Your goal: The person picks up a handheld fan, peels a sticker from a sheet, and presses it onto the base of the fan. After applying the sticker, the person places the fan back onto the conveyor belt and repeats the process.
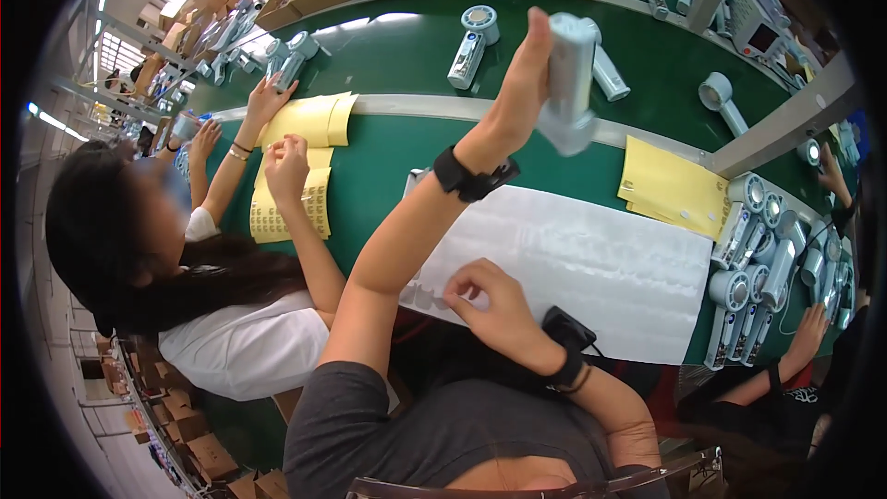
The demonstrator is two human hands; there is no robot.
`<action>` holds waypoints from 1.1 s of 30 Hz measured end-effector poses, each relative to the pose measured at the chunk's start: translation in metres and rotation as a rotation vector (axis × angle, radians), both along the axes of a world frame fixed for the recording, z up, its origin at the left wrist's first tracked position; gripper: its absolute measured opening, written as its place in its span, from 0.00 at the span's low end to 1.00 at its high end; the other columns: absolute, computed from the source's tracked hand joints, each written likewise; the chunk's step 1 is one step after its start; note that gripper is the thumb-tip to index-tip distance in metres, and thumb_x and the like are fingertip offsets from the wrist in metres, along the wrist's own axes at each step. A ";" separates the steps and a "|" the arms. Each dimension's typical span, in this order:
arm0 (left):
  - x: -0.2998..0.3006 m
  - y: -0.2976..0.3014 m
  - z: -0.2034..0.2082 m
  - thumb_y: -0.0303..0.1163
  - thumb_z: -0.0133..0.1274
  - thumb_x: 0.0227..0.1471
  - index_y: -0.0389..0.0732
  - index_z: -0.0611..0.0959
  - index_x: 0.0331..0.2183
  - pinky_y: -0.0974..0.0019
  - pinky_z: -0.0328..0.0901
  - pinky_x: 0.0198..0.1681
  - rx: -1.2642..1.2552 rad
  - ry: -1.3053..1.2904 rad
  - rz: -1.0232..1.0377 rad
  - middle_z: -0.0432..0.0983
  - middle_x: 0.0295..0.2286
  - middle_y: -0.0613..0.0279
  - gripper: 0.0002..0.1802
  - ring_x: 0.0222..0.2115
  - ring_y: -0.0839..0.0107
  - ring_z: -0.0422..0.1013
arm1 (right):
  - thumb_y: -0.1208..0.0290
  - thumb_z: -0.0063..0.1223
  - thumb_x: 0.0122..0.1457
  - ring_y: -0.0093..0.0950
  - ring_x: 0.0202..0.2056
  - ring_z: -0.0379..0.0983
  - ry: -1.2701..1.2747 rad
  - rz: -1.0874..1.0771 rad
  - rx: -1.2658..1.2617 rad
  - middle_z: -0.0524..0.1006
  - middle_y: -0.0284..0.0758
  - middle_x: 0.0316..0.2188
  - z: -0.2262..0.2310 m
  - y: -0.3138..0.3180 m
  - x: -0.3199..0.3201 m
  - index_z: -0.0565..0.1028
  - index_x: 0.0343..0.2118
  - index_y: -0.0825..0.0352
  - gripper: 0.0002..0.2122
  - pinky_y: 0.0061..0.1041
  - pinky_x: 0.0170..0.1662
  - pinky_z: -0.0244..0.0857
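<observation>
Your left hand (517, 83) is clamped on 1 rigid, probably light handheld fan (568, 83) (grip mid-handle), while your right hand (494, 300) pinches the white sheet (601, 268).

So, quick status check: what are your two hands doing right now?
Left hand raised, gripping a white handheld fan. Right hand pinching at the white sheet on the green table. Nothing between them.
</observation>
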State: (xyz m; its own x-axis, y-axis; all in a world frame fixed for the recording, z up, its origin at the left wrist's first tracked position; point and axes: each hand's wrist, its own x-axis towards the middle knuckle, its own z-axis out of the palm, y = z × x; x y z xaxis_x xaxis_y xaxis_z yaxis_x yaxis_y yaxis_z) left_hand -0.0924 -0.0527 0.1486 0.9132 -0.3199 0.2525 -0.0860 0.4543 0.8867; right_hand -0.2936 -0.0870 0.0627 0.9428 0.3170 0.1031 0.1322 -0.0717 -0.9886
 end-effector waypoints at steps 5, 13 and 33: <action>-0.032 -0.008 -0.031 0.56 0.24 0.66 0.39 0.75 0.32 0.75 0.57 0.28 0.144 -0.188 0.001 0.67 0.24 0.71 0.33 0.24 0.80 0.62 | 0.80 0.59 0.55 0.16 0.33 0.70 0.316 0.012 0.290 0.75 0.29 0.31 0.057 -0.083 0.011 0.74 0.33 0.69 0.05 0.17 0.40 0.65; -0.069 -0.032 -0.057 0.44 0.24 0.66 0.35 0.74 0.24 0.68 0.58 0.28 0.274 -0.445 -0.058 0.69 0.23 0.61 0.30 0.23 0.71 0.62 | 0.82 0.59 0.53 0.16 0.32 0.71 0.168 -0.388 0.315 0.76 0.31 0.31 0.094 -0.145 0.035 0.70 0.37 0.69 0.11 0.15 0.40 0.65; -0.073 -0.038 -0.063 0.36 0.28 0.63 0.33 0.75 0.25 0.62 0.59 0.32 0.341 -0.503 -0.048 0.69 0.23 0.53 0.24 0.25 0.60 0.64 | 0.84 0.60 0.52 0.16 0.29 0.70 0.080 -0.460 0.229 0.77 0.33 0.27 0.087 -0.144 0.046 0.59 0.39 0.64 0.19 0.15 0.35 0.63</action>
